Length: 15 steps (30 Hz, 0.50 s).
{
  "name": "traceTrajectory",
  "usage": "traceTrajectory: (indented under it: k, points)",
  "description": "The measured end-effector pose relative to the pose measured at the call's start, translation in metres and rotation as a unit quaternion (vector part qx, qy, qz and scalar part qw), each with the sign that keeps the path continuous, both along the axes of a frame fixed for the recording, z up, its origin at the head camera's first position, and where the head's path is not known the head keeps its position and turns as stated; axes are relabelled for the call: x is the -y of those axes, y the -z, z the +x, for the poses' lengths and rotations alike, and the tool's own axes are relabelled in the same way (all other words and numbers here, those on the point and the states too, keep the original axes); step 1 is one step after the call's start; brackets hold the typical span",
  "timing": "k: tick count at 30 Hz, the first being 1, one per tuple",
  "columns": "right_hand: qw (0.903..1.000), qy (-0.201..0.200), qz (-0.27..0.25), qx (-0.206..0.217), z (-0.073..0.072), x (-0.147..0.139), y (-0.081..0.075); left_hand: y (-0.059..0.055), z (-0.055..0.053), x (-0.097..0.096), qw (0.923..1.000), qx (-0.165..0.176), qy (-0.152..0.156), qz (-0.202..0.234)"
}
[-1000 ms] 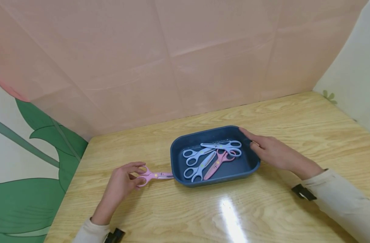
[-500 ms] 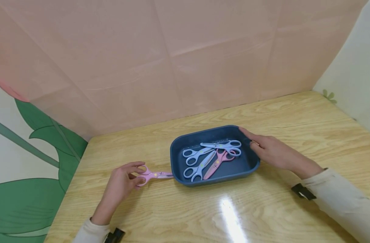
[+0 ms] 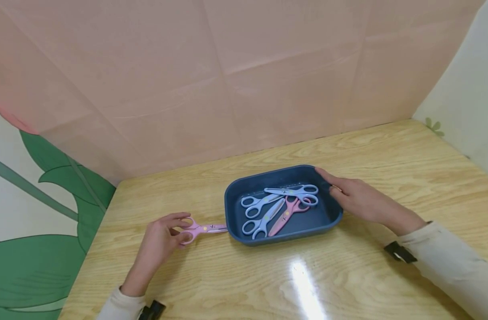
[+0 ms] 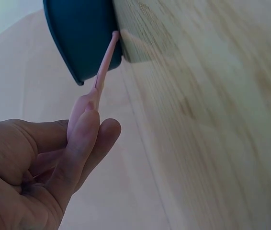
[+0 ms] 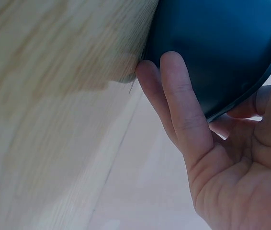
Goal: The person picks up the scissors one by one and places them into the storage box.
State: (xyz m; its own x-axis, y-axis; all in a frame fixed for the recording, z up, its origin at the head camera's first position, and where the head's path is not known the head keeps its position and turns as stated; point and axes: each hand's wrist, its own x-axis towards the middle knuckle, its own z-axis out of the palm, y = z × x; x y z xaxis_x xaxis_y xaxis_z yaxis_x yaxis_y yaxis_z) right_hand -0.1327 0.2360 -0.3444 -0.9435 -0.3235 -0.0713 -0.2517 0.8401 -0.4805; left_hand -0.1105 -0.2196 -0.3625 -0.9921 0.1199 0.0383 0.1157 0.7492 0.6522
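Observation:
My left hand (image 3: 161, 235) pinches a pair of pink scissors (image 3: 205, 229) by the finger loops, thumb on one side and fingers on the other. Its blades point right, with the tip at the lower left wall of a dark blue plastic tub (image 3: 229, 218). In the left wrist view the scissors (image 4: 104, 67) slant, handles raised off the table and tip down beside the tub's base. My right hand (image 3: 360, 200) grips the tub's right end. In the right wrist view two fingers (image 5: 181, 91) lie along its outer wall, while the thumb is partly hidden by the rim.
Inside the tub lie three light blue scissors (image 3: 264, 221) and a darker pink pair (image 3: 284, 218), partly overlapping. The wood-grain table (image 3: 235, 284) meets a pink-covered wall (image 3: 227, 89) at the back. A pale wall (image 3: 464, 89) borders the right side.
The pink scissors have shifted very slightly in my left hand, their tip drawing a touch leftward. Both hands, the tub and its contents stay practically in place.

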Motion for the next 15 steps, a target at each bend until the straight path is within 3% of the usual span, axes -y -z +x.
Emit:
traceTrajectory:
  k: [7, 15]
  points:
    - [0.9999, 0.003, -0.003, 0.010, 0.0008, 0.0000, 0.0011, 0.0008, -0.0001, 0.0013, 0.9996, -0.016, 0.007, -0.024]
    - [0.9998, 0.005, -0.008, 0.015, 0.0011, 0.0002, 0.0009, 0.0002, 0.0007, 0.0004, 0.9998, -0.011, 0.010, -0.014]
